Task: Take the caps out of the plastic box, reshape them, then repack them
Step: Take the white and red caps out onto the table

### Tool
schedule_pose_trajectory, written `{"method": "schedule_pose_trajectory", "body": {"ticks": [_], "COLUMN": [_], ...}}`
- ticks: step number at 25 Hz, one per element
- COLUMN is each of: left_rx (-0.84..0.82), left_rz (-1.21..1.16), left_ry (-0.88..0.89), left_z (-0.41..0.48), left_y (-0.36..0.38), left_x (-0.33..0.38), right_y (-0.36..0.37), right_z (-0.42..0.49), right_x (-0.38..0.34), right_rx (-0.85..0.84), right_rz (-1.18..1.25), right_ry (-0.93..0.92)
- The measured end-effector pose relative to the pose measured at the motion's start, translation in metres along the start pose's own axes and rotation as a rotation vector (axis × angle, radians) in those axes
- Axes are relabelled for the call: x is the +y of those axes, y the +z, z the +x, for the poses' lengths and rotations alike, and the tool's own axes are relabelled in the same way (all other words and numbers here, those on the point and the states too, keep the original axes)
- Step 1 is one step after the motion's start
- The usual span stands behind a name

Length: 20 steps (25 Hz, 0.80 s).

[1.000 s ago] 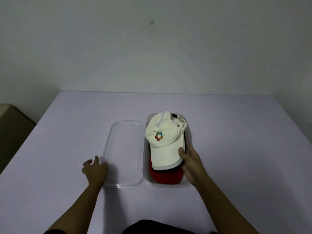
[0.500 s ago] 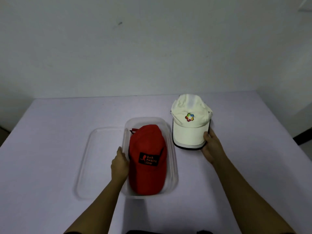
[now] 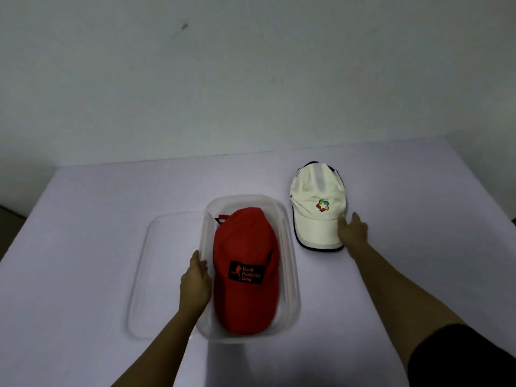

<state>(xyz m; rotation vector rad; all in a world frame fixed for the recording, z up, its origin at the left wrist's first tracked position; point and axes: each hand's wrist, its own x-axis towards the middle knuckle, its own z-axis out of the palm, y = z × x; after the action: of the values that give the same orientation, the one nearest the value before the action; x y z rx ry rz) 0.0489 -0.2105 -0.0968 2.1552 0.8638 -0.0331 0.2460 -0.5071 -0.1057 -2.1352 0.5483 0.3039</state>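
Nearest the camera, the left hand (image 3: pixel 195 286) is reaching into the clear plastic box (image 3: pixel 290 275) along its left wall, fingers lying together and pointing away, touching the left edge of the red cap (image 3: pixel 245 247). Whether the thumb is gripping the cap is not showing. The red cap is lying inside the box, brim toward the camera, with a black patch (image 3: pixel 245 273) reading "Back Packing Gear" on its front. The clear lid (image 3: pixel 156 275) is lying flat on the table (image 3: pixel 83 233), just left of the box and touching it. Farther out on the right, the right hand (image 3: pixel 352 231) is resting with fingers loosely spread against the right edge of the cream cap (image 3: pixel 317 216)'s brim, gripping nothing. The cream cap is sitting on the table just right of the box, its multicoloured logo (image 3: pixel 322 205) facing up.
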Motion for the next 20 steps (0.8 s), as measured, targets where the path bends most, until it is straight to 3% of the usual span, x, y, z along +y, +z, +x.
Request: {"method": "schedule_pose_trajectory", "body": {"ticks": [2, 5, 7, 9, 12, 14, 17, 20], "left_rx": [0.004, 0.005, 0.007, 0.004, 0.015, 0.114, 0.209, 0.018], "left_rz": [-0.021, -0.024, -0.035, -0.043, -0.023, -0.018, -0.241, -0.554], "left_ry": [-0.001, -0.002, -0.011, -0.017, -0.010, 0.019, 0.068, 0.089], "left_z": [-0.001, -0.001, 0.000, -0.001, -0.004, -0.008, -0.014, -0.032], "left_y": [0.001, 0.002, 0.002, 0.001, 0.000, -0.005, -0.028, -0.052], "left_x": [0.001, 0.002, 0.002, 0.005, 0.013, 0.026, 0.056, 0.097], "right_y": [0.010, 0.040, 0.062, 0.073, 0.078, 0.073, 0.059, 0.026], "right_z": [-0.025, -0.083, -0.109, -0.125, -0.141, -0.155, -0.176, -0.186], "right_x": [-0.019, -0.037, -0.037, -0.043, -0.056, -0.063, -0.073, -0.087], "right_rx": [0.094, -0.242, -0.357, -0.284, -0.266, -0.420, -0.627, -0.516], "right_rz": [-0.045, -0.108, -0.460, -0.629, -0.409, -0.153, 0.206, 0.503], "right_ry": [-0.288, -0.673, -0.755, -0.674, -0.639, -0.664, -0.654, -0.658]}}
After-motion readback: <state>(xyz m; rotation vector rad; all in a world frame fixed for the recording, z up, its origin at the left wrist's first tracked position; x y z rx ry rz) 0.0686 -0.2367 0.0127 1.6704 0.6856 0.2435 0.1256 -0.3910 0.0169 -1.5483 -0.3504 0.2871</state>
